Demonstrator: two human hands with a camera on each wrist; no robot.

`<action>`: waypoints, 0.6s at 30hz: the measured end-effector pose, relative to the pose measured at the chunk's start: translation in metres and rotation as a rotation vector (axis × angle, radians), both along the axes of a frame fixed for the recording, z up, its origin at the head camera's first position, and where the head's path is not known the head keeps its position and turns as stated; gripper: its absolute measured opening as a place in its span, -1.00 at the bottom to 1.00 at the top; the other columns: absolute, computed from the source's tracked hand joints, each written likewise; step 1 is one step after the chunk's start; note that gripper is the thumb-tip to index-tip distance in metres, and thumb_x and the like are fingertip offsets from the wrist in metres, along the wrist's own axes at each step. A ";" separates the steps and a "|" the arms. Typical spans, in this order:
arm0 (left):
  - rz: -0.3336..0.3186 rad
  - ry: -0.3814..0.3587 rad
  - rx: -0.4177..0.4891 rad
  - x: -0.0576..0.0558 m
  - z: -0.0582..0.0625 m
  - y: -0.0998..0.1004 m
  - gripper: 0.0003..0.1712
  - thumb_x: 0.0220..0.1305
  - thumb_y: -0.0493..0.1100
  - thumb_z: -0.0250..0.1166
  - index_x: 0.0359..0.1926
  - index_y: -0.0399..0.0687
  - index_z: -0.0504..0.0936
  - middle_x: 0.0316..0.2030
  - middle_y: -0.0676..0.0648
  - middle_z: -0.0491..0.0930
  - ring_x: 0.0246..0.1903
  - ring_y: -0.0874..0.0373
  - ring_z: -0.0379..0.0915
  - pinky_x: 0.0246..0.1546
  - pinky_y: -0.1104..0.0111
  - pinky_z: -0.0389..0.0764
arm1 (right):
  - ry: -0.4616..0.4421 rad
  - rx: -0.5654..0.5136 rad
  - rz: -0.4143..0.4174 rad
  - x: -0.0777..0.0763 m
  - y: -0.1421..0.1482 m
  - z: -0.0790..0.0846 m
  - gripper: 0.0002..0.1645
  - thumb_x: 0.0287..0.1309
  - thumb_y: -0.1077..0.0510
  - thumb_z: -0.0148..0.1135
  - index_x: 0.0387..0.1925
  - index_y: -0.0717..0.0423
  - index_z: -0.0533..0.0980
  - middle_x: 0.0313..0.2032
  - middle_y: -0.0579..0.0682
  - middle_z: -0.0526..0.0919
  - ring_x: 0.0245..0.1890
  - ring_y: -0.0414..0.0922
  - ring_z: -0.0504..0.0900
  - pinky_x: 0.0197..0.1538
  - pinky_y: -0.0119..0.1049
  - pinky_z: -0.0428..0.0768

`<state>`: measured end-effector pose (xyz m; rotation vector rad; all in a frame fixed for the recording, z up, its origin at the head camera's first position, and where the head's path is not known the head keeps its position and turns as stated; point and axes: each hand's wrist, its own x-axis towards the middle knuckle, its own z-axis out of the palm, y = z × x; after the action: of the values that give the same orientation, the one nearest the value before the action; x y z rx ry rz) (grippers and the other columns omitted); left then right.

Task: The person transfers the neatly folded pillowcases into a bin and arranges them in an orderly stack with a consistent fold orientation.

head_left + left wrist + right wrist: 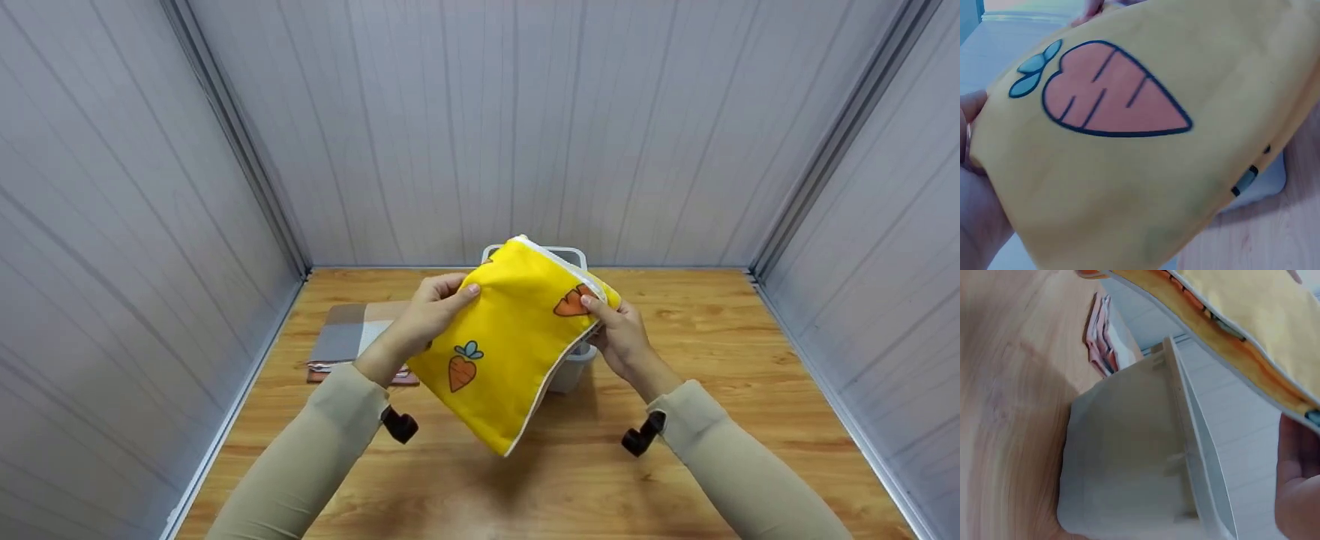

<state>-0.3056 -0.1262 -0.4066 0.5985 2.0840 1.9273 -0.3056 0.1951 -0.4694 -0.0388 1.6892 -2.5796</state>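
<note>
Walls and tabletop, head view: ribbed pale walls (517,127) close in three sides of a wood-grain tabletop (697,330).
Yellow cloth, head view: the carrot-print yellow cloth (517,345) is held up over the tabletop, tilted, one corner hanging towards the person.
Left hand, head view: the left hand (420,319) pinches the cloth's left side, thumb on the near face.
Right hand, head view: the right hand (626,337) pinches the white-trimmed edge, thumb in front and fingers behind.
Bin and folded stack, head view: a pale bin (568,375) stands behind the cloth, partly covered by it; a folded stack (341,337) lies to its left.
Printed carrot, left wrist view: one carrot (1117,90) fills much of the span, with shallow waves around it. Slack there could crease if the hands pull unevenly.
Trimmed edges, right wrist view: two edges run side by side, slightly parted — a pinch that caught only one layer could let the other slide; how many layers it holds, I cannot tell.
Bin rim, right wrist view: the rim (1182,416) sits near the cloth — lowered carelessly, a loose corner could snag there.
</note>
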 end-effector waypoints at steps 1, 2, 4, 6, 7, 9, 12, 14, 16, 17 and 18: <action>0.009 0.000 0.003 0.000 0.000 0.003 -0.56 0.69 0.04 0.19 0.26 -0.20 0.66 -0.10 -0.12 0.76 -0.25 0.07 0.75 -0.16 0.29 0.81 | -0.019 -0.004 -0.001 0.000 -0.001 0.001 -0.82 0.58 0.14 0.20 0.07 0.08 0.61 -0.20 -0.07 0.85 -0.23 -0.17 0.85 -0.12 -0.28 0.82; 0.013 -0.001 0.008 0.000 0.000 0.005 -0.57 0.70 0.03 0.17 0.26 -0.21 0.64 -0.11 -0.11 0.75 -0.25 0.08 0.75 -0.16 0.31 0.81 | -0.034 -0.010 0.003 -0.001 -0.001 0.001 -0.79 0.61 0.11 0.18 0.11 0.08 0.58 -0.18 -0.08 0.86 -0.20 -0.18 0.85 -0.10 -0.28 0.82; 0.007 -0.008 0.018 0.001 0.000 0.010 -0.57 0.73 0.03 0.11 0.27 -0.22 0.59 -0.15 -0.09 0.72 -0.27 0.10 0.74 -0.19 0.32 0.80 | -0.054 -0.040 0.013 -0.001 -0.003 0.001 -0.74 0.64 0.09 0.14 0.19 0.10 0.52 -0.15 -0.08 0.85 -0.16 -0.18 0.84 -0.06 -0.28 0.82; -0.011 -0.017 0.027 0.002 0.000 0.015 -0.59 0.75 0.03 0.06 0.26 -0.20 0.54 -0.16 -0.08 0.70 -0.27 0.11 0.73 -0.19 0.33 0.79 | -0.060 -0.072 0.025 -0.001 -0.005 0.000 -0.69 0.65 0.10 0.11 0.26 0.12 0.47 -0.11 -0.08 0.84 -0.12 -0.17 0.83 -0.02 -0.28 0.82; -0.022 -0.018 0.033 0.002 0.001 0.017 -0.60 0.76 0.03 0.03 0.25 -0.20 0.51 -0.17 -0.08 0.69 -0.28 0.11 0.72 -0.20 0.34 0.79 | -0.060 -0.089 0.029 0.000 -0.006 0.000 -0.67 0.65 0.11 0.11 0.28 0.14 0.46 -0.10 -0.07 0.84 -0.11 -0.16 0.84 -0.01 -0.27 0.82; -0.035 -0.019 0.047 0.003 0.001 0.021 -0.61 0.77 0.04 0.00 0.23 -0.18 0.48 -0.18 -0.06 0.67 -0.27 0.12 0.71 -0.20 0.34 0.78 | -0.056 -0.116 0.040 0.000 -0.009 -0.002 -0.62 0.64 0.14 0.10 0.33 0.16 0.42 -0.08 -0.06 0.83 -0.09 -0.15 0.84 0.01 -0.26 0.82; -0.032 -0.010 0.076 0.003 0.001 0.027 -0.64 0.78 0.04 -0.03 0.19 -0.16 0.45 -0.20 -0.04 0.64 -0.28 0.14 0.68 -0.20 0.35 0.76 | -0.056 -0.133 0.058 0.001 -0.012 -0.004 -0.57 0.62 0.18 0.09 0.38 0.19 0.37 -0.06 -0.06 0.83 -0.08 -0.15 0.83 0.02 -0.25 0.82; -0.018 -0.004 0.095 0.003 0.000 0.030 -0.65 0.79 0.03 -0.05 0.17 -0.15 0.43 -0.20 -0.04 0.62 -0.27 0.14 0.67 -0.20 0.36 0.75 | -0.065 -0.132 0.074 0.003 -0.014 -0.006 -0.55 0.63 0.18 0.06 0.41 0.21 0.34 -0.06 -0.06 0.82 -0.07 -0.15 0.83 0.02 -0.24 0.81; 0.007 -0.001 0.107 0.001 -0.001 0.032 -0.67 0.79 0.02 -0.06 0.16 -0.15 0.42 -0.21 -0.04 0.61 -0.27 0.14 0.65 -0.21 0.37 0.73 | -0.080 -0.123 0.090 0.004 -0.016 -0.008 -0.52 0.65 0.16 0.03 0.44 0.23 0.30 -0.07 -0.07 0.83 -0.08 -0.15 0.83 0.02 -0.24 0.81; 0.024 -0.002 0.111 0.001 -0.002 0.033 -0.68 0.79 0.01 -0.06 0.15 -0.14 0.42 -0.22 -0.04 0.60 -0.28 0.14 0.64 -0.22 0.37 0.72 | -0.084 -0.119 0.099 0.005 -0.016 -0.008 -0.50 0.65 0.15 0.02 0.46 0.24 0.28 -0.07 -0.06 0.83 -0.08 -0.15 0.83 0.02 -0.23 0.81; 0.043 -0.005 0.114 0.000 -0.002 0.034 -0.69 0.79 0.01 -0.07 0.14 -0.12 0.41 -0.22 -0.04 0.60 -0.28 0.14 0.64 -0.22 0.37 0.72 | -0.084 -0.112 0.107 0.006 -0.016 -0.009 -0.48 0.65 0.15 0.01 0.47 0.26 0.27 -0.07 -0.06 0.83 -0.08 -0.15 0.83 0.03 -0.24 0.81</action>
<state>-0.3052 -0.0925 -0.4090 0.5764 2.0103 2.0810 -0.2992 0.1787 -0.4779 -0.0252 1.4716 -2.5560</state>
